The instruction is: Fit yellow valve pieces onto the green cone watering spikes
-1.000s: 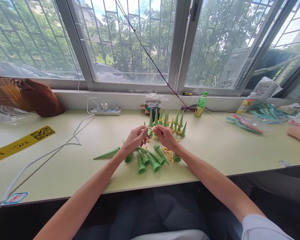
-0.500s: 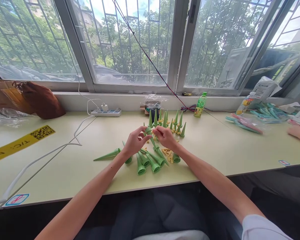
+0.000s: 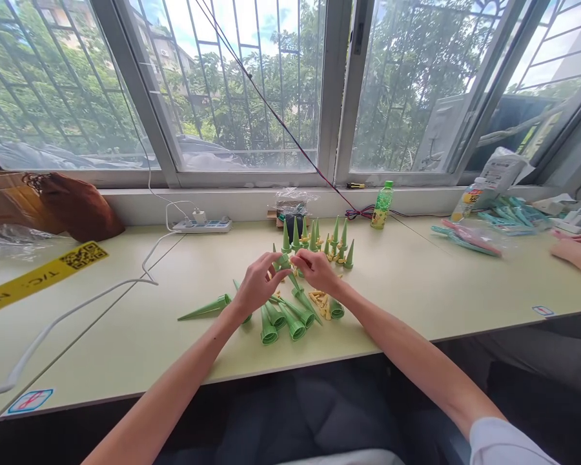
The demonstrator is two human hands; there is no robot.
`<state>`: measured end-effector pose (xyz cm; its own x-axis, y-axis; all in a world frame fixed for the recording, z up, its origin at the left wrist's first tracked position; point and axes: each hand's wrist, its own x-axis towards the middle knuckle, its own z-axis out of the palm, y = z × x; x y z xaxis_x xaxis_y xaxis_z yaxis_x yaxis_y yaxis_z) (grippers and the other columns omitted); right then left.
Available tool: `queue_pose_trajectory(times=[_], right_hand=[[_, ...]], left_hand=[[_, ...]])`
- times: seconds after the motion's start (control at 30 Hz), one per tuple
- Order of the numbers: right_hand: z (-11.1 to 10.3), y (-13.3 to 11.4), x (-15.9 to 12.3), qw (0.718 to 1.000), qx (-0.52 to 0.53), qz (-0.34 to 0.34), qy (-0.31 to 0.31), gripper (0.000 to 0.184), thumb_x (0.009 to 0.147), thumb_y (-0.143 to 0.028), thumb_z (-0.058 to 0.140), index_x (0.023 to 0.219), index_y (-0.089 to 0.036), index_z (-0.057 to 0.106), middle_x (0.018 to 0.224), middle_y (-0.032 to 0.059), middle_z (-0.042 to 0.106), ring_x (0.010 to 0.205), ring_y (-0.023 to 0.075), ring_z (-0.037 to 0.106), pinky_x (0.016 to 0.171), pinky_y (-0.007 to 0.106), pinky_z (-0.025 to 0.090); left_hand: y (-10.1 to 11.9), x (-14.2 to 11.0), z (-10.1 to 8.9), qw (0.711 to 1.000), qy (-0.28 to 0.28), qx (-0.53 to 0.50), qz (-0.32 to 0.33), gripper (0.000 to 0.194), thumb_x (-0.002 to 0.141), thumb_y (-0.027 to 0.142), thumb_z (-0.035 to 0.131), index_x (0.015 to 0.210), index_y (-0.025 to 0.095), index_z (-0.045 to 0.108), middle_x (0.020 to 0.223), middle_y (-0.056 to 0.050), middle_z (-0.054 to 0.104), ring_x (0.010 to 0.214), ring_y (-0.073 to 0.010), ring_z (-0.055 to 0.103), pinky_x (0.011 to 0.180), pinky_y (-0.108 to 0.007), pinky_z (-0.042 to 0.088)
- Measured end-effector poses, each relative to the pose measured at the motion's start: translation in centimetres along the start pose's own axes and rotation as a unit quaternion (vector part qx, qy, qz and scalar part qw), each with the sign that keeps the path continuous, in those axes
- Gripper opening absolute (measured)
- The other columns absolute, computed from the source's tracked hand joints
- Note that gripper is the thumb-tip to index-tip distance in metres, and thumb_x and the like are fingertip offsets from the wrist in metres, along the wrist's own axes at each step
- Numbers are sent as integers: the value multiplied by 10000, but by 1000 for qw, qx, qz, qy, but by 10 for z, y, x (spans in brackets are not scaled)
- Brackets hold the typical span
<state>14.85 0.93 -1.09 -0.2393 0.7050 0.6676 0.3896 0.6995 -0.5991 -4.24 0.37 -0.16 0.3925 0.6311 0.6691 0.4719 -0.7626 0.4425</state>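
My left hand is closed around the wide capped end of a green plastic watering spike, whose narrow tip points down toward the table. Pinched fingers of my right hand meet at that same end; whatever they grip is too small to make out. Below my hands lie several loose green spikes with open threaded ends facing me. A small pile of yellow plastic pieces sits left of another open-ended spike. Behind my hands, several green spikes stand upright with yellow pieces at their bases.
A green drink bottle stands by the window ledge. On the left are a power strip, a white cable and a brown bag. Bagged items and another person's hand are at right.
The camera view has shifted slightly. My left hand still holds the spike, which sits a little more tilted, and my right hand stays pinched against its wide end.
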Motion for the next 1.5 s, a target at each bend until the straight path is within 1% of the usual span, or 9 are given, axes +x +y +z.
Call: queue_pose_trajectory(times=[0.23, 0.4, 0.67, 0.8, 0.93, 1.1, 1.23, 1.37, 1.5], right_hand=[[-6, -9, -8, 1000, -4, 1, -17, 380, 955, -411, 462, 653, -191, 391, 558, -62, 327, 530, 83, 261, 513, 231, 238], [-13, -19, -10, 1000, -1, 18, -23, 393, 952, -445, 454, 656, -190, 414, 557, -59, 338, 528, 85, 276, 516, 233, 253], [-17, -18, 9, 998, 30, 46, 29, 448, 949, -540, 430, 665, -194, 440, 533, -43, 395, 503, 94, 331, 499, 240, 269], [-21, -18, 19, 999, -23, 16, 45, 465, 969, -550, 370, 673, -198, 436, 524, -43, 400, 493, 95, 342, 503, 240, 277], [-26, -15, 26, 996, -80, -22, 42, 463, 990, -520, 330, 652, -206, 367, 518, -50, 376, 476, 86, 304, 498, 237, 257], [-23, -4, 17, 984, -140, -89, 68, 379, 1009, -415, 331, 688, -215, 322, 543, -56, 339, 467, 85, 279, 500, 243, 238], [-20, 3, 3, 978, -158, -101, 88, 361, 1009, -390, 322, 695, -215, 346, 545, -47, 363, 463, 87, 286, 498, 240, 257], [-24, 2, -6, 977, -163, -105, 91, 356, 1005, -388, 336, 704, -208, 397, 557, -29, 423, 479, 92, 336, 509, 238, 281], [-29, -1, -10, 976, -159, -107, 103, 345, 1001, -375, 349, 709, -207, 420, 566, -17, 456, 483, 97, 361, 510, 239, 297]], left_hand=[[17, -7, -3, 1000, 4, 1, -17, 250, 907, 377, 588, 1071, 189, 595, 974, -62, 658, 618, -107, 620, 495, -217, 511], [27, -5, -5, 1000, 4, 15, -10, 252, 884, 352, 625, 1082, 200, 589, 933, -39, 649, 630, -114, 618, 521, -229, 519], [30, 27, -4, 995, 17, 82, 56, 337, 906, 257, 583, 1231, 217, 500, 1067, -74, 607, 648, -103, 600, 585, -228, 504], [27, 37, -4, 985, 14, 137, 101, 290, 962, 272, 464, 1240, 200, 505, 1019, -96, 575, 625, -111, 565, 556, -230, 463], [20, 41, -2, 978, 24, 169, 119, 292, 977, 315, 431, 1224, 201, 539, 978, -94, 570, 617, -111, 543, 518, -216, 417], [9, 35, 9, 975, 72, 138, 157, 258, 962, 282, 477, 1200, 213, 551, 990, -84, 581, 629, -99, 555, 511, -198, 395], [5, 28, 19, 973, 72, 127, 177, 285, 956, 222, 454, 1235, 223, 514, 1016, -81, 590, 618, -88, 552, 502, -190, 400], [9, 23, 26, 986, 66, 74, 133, 308, 943, 275, 494, 1247, 230, 479, 1030, -64, 593, 569, -64, 524, 513, -196, 426], [21, 16, 35, 994, 60, -62, 69, 412, 921, 313, 550, 1292, 239, 387, 910, -19, 575, 608, -78, 554, 526, -188, 459]])
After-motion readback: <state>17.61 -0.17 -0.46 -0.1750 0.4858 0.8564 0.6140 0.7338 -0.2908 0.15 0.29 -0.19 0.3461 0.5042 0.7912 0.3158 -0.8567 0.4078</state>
